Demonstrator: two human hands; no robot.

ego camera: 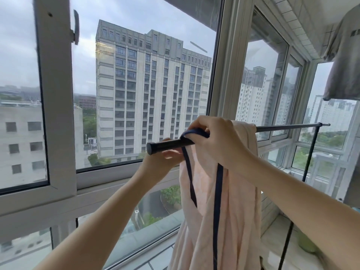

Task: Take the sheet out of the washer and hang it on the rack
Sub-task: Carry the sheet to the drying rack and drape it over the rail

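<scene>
Sheet [237, 211] runs off frame below; rack bar [167, 145] half-hides left hand [165, 155].

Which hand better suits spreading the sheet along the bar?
Likely right: the right hand grips the sheet atop the bar beside its bare stretch; the left hand is at the near end.
</scene>
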